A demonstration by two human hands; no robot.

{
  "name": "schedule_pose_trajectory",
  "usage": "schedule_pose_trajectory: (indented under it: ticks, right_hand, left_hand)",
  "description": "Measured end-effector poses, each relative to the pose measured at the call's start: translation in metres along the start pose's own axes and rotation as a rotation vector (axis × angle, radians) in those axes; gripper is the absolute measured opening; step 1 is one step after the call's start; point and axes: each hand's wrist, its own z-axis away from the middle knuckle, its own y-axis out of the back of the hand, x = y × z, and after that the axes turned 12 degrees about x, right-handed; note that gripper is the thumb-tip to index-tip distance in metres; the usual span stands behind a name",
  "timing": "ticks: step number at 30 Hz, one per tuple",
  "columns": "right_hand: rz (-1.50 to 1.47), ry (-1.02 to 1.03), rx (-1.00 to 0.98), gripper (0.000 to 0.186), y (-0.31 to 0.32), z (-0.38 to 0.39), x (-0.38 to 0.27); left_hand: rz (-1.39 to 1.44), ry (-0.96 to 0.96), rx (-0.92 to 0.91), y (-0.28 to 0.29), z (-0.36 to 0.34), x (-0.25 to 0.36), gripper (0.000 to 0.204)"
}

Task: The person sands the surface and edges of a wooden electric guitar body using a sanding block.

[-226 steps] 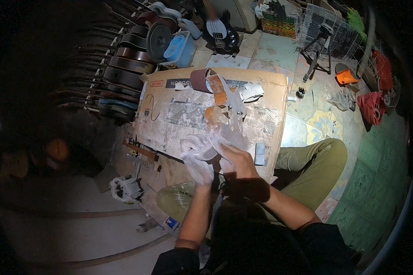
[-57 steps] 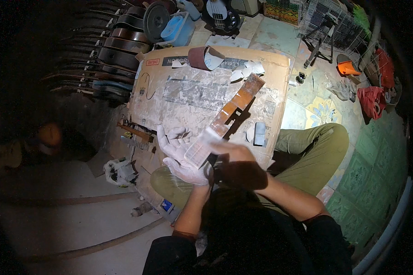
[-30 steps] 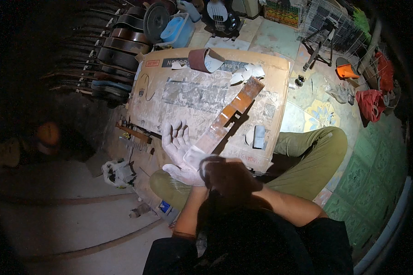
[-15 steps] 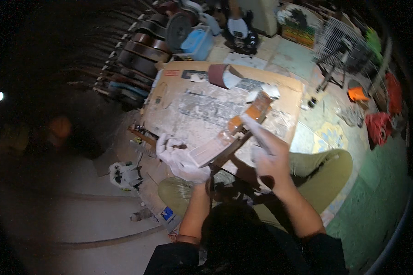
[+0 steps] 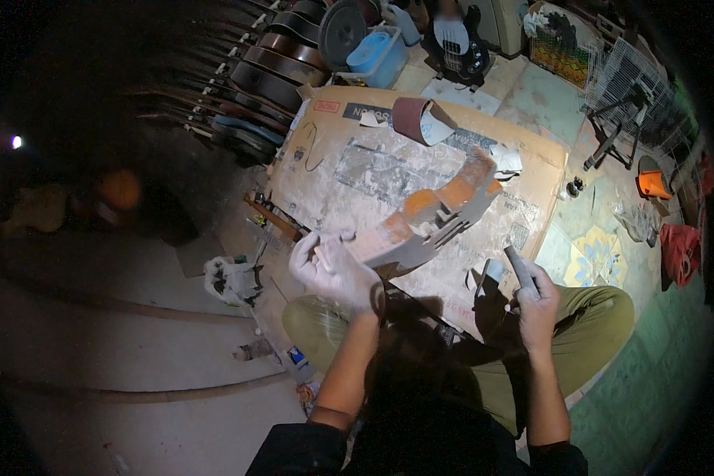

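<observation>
A dusty guitar body [image 5: 440, 208], seen mostly edge-on, slants above the cardboard in front of me. Orange and pale patches run along its curved edge, and cut-outs show on its lower side. My left hand [image 5: 335, 268], white with dust, is closed about its near left end; the palm hides part of the grip. To the right, apart from the guitar body, my right hand [image 5: 538, 305] is wrapped round a narrow grey bar [image 5: 520, 268], which points up and away from me. A curled strip of brown sandpaper [image 5: 422, 121] lies beyond the guitar body.
The dusty cardboard sheet [image 5: 293, 186] lies before my crossed legs. Several guitars [image 5: 274, 71] are racked at the far left, beside a blue tub [image 5: 377, 59]. A dark guitar [image 5: 462, 51] stands at the back. A wire cage [image 5: 631, 87] and red cloth [image 5: 680, 254] lie right.
My right hand has drawn away from the guitar body, rightward and toward me, with the grey bar. The guitar body has tilted, showing more of its cut-outs. My view has shifted slightly.
</observation>
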Motion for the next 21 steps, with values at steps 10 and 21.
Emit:
schedule_pose_trajectory:
  ticks: [10,21]
  right_hand:
    - [-0.052,-0.002,0.118,0.041,-0.012,-0.019,0.079]
    - [-0.166,-0.110,0.049,0.042,-0.020,-0.035,0.111]
  left_hand:
    - [-0.394,0.306,0.029,-0.035,-0.003,-0.052,0.064]
    - [-0.026,0.655,-0.332,-0.016,-0.129,-0.131,0.056]
